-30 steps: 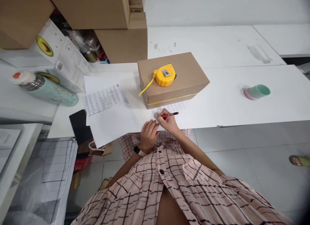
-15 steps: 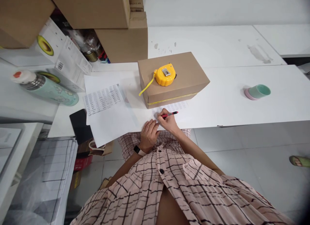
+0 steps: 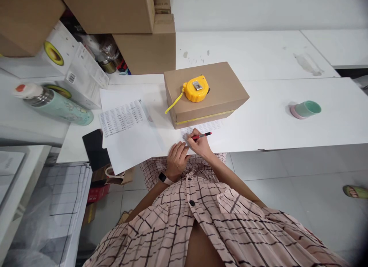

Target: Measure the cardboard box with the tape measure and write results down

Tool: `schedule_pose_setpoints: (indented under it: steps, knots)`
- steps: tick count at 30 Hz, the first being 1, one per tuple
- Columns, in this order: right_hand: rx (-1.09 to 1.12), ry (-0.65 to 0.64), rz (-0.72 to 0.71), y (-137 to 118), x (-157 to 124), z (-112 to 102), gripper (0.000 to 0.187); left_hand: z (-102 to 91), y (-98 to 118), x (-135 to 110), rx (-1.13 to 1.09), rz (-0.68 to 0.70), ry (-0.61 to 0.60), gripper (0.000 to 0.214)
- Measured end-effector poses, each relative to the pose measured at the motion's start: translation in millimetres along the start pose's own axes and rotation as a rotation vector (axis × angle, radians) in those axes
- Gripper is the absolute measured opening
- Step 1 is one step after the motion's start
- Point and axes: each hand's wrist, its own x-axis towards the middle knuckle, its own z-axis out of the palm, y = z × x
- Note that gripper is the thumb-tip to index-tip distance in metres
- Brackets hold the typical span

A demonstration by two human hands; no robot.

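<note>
My right hand [image 3: 200,145] is closed around a red pen [image 3: 202,136], low over a printed sheet [image 3: 211,126] at the table's front edge. Beside it, my left hand [image 3: 176,158] lies flat with fingers stretched out at the edge, touching the paper's near side. Behind both hands stands a closed cardboard box [image 3: 207,83], covering part of the sheet. On top of the box rests a yellow tape measure [image 3: 197,89] with its strap hanging over the left side. A yellow strip [image 3: 204,118] runs along the box's front face.
Left of the box lie more printed papers [image 3: 123,119] over a black flat object [image 3: 96,150]. A mint bottle [image 3: 57,104] leans by white boxes [image 3: 82,67]. Cardboard boxes [image 3: 143,48] are stacked behind. A green cup [image 3: 309,108] sits to the right. Someone's foot [image 3: 356,191] shows at far right.
</note>
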Motion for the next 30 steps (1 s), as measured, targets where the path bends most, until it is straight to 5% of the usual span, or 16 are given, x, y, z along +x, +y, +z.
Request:
schedule_pose_setpoints:
  steps: [30]
  knots:
    - [0.018, 0.029, -0.012, 3.5, 0.7, 0.1, 0.021, 2.1, 0.0, -1.3, 0.011, 0.012, 0.021, 0.035]
